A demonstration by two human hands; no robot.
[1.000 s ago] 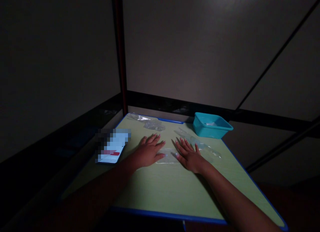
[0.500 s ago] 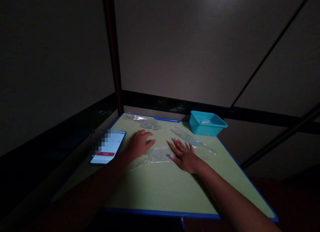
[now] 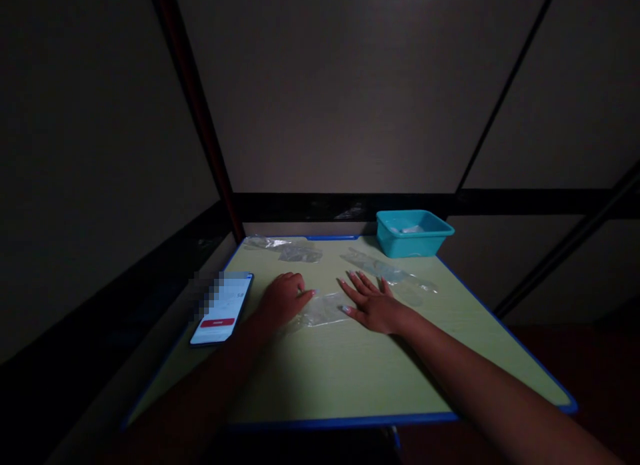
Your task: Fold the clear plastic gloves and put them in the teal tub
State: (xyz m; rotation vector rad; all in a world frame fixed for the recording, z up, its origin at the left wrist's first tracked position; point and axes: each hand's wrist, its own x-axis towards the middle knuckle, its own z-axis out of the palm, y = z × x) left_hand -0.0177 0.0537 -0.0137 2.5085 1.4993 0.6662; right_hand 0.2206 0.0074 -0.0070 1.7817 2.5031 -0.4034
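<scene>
A clear plastic bag (image 3: 324,310) lies crumpled on the table between my two hands. My left hand (image 3: 284,299) rests at the bag's left end, its fingers curled in and its thumb stretched out toward the right over the plastic. No held thing shows in its curled fingers. On the bag's right end, my right hand (image 3: 373,305) lies flat, palm down, with the fingers spread. Just beyond the right hand is another clear plastic piece (image 3: 385,270), stretched out at a slant. The part of the bag under my right palm is hidden.
Left of my left hand, a phone (image 3: 223,311) with a lit screen lies near the edge. More clear plastic (image 3: 300,253) is at the back left. A turquoise basket (image 3: 415,243) with something pale inside stands at the back right of the blue-edged table (image 3: 340,385). Walls close in behind.
The fingers of my left hand have curled in from a more spread pose. My right hand stays flat on the bag. The camera view has tilted slightly.
</scene>
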